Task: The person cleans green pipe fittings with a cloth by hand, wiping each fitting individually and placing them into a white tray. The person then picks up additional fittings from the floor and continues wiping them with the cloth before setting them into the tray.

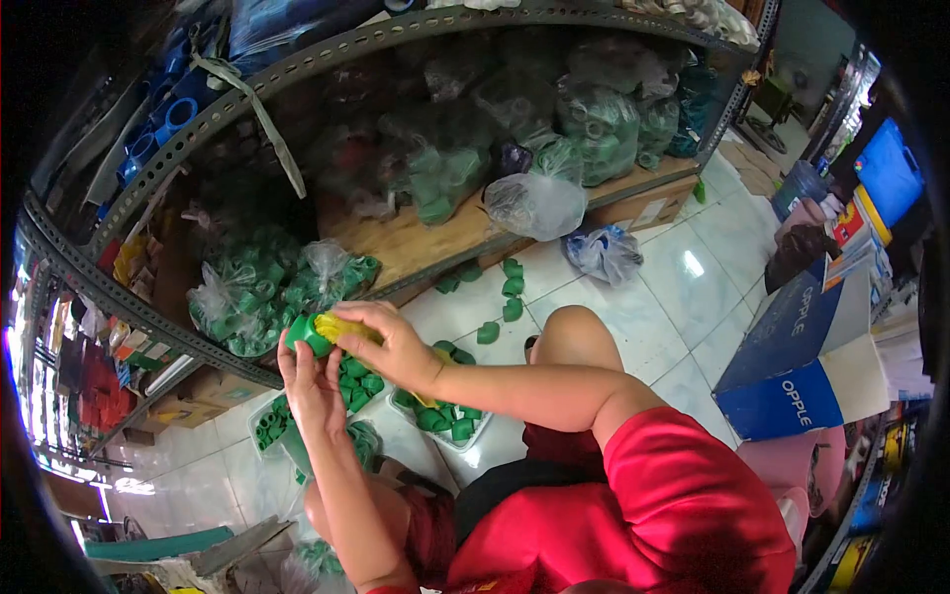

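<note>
My left hand (pixel 315 384) holds up a green plastic pipe fitting (pixel 307 335), its fingers wrapped around the lower side. My right hand (pixel 393 348) is closed on a yellow cloth (pixel 339 327), which presses against the fitting's right side. Below my hands, a white basket (pixel 465 445) on the floor holds several green elbow fittings (pixel 432 420). Another basket (pixel 259 416) of small green fittings stands to the left, partly hidden by my left forearm. More green fittings (pixel 360 381) lie just under my hands.
A metal shelf (pixel 198 129) curves around the front, with bagged green fittings (pixel 599 129) on its wooden board (pixel 426 247). Loose elbows (pixel 512 287) and a plastic bag (pixel 604 253) lie on the tiled floor. At right stands a blue OPPLE box (pixel 782 401).
</note>
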A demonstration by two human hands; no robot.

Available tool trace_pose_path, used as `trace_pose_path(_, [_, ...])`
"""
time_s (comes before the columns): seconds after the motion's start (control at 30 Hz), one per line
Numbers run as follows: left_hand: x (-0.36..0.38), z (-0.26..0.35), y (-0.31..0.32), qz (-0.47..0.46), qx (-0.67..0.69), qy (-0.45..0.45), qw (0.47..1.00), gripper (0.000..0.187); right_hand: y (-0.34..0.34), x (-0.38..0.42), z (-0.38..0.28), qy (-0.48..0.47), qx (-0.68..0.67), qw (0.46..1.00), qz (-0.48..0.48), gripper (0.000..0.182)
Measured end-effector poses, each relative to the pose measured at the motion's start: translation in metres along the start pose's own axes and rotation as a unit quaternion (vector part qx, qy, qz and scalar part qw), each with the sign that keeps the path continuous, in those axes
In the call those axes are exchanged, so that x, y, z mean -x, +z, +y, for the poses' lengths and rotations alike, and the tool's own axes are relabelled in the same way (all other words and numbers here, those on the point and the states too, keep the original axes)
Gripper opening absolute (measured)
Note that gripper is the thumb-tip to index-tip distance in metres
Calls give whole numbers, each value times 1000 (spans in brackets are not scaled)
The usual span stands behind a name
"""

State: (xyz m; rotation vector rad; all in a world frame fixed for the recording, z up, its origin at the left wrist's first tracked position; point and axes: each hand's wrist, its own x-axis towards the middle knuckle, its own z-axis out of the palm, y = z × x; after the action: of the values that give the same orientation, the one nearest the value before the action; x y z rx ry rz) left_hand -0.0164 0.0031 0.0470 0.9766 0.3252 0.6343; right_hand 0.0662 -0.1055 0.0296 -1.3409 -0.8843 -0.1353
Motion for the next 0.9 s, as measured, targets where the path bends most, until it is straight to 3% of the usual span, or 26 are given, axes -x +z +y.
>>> trace_pose_path(0.03, [-1, 0, -1, 31, 30, -8, 999, 40, 2, 3, -4, -29, 11, 999, -26, 43])
trace_pose_path(0.07, [-2, 1, -3, 62, 59, -15, 996, 40, 2, 9, -9, 6, 5, 997, -76, 51])
trace_pose_path(0.17, [-3, 4, -10, 57, 35, -18, 998, 38, 6, 11, 0, 37, 21, 995, -85, 51])
trace_pose_path(0.4, [-3, 8, -13, 47, 6, -12, 999, 39, -4, -3, -8, -106, 130, 980, -108, 41])
trace_pose_path(0.5, [-1, 11, -14, 42, -24, 0, 999, 39, 0, 0, -10, -27, 48, 986, -159, 40])
trace_pose_path(0.7, [4, 13, -5, 18, -113, 29, 993, 43, -2, -10, 19, 27, -14, 980, -198, 34])
trace_pose_path(0.77, [1, 8, -10, -22, -207, 84, 975, 44, -7, -13, 24, 46, -12, 975, -218, 34])
trace_pose_path(0.9, [-4, 5, -13, -37, -248, 138, 958, 44, -12, -16, 19, 101, -15, 961, -256, 33])
